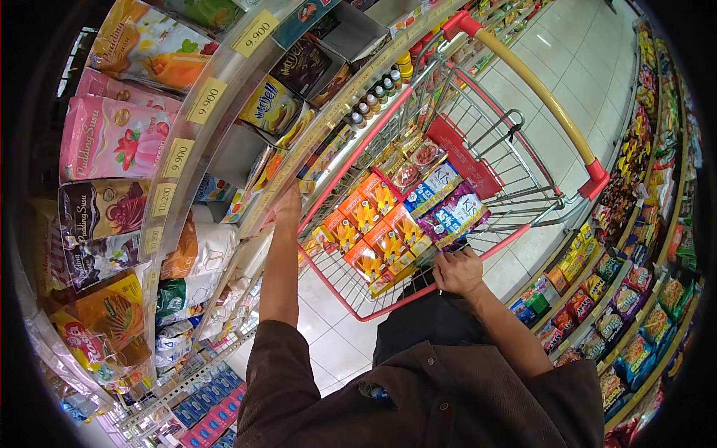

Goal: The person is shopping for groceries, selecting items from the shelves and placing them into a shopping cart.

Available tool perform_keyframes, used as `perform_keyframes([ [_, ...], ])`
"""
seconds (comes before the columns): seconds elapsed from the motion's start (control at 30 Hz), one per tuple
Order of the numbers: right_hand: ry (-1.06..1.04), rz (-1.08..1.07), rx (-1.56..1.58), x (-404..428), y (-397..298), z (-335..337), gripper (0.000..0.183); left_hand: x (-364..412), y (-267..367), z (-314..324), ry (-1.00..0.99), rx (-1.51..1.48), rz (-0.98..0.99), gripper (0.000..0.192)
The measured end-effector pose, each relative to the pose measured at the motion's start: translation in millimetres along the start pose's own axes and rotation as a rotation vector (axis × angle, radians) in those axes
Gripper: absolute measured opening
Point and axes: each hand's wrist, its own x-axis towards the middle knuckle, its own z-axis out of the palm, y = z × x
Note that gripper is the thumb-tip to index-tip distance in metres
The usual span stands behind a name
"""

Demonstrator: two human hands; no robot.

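My right hand (458,271) is curled over the red rim (392,309) of a wire shopping cart, at the end nearest my body. Inside the cart lie several orange boxes (386,241) with yellow pictures, two Kis candy bags (455,213), one blue and one purple, and brown-and-red packs (414,162). My left hand (288,201) reaches to the shelf edge on the left, beside the clear price strip (305,148). Its fingers are partly hidden and blurred there, so what they touch is unclear. Close above it stand Nutrijell boxes (270,106) and small dark bottles (374,103).
Pudding pouches (117,137) fill the upper left shelf behind yellow price tags (206,101). The cart's yellow handle (540,84) is at its far end. Snack packets (608,302) line shelves along the right. Pale floor tiles (566,42) run between the shelves.
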Motion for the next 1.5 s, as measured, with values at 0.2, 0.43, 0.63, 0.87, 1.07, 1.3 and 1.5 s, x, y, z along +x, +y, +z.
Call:
perform_keyframes([
  [0.2,-0.004,-0.004,-0.004,-3,4,0,0.016,-4,3,-10,0.061,-0.14,0.021,0.036],
  [0.43,-0.025,0.008,0.013,-4,4,0,0.018,-8,12,-41,-0.2,-0.064,0.019,0.046],
  [0.63,-0.01,-0.005,0.009,-2,3,1,0.017,-2,7,-31,-0.219,-0.235,-0.034,0.056],
  [0.87,0.002,0.014,0.003,-4,3,-1,0.016,7,16,-21,-0.453,-0.104,-0.031,0.064],
  [1.07,0.003,0.006,0.009,-1,2,-2,0.014,3,4,-4,-0.339,-0.223,-0.002,0.077],
  [1.3,-0.028,0.01,0.004,0,1,-2,0.015,3,-4,-3,-0.275,-0.168,0.069,0.073],
  [1.5,0.014,0.01,0.006,0,0,-1,0.015,6,-7,6,-0.268,-0.149,0.057,0.066],
])
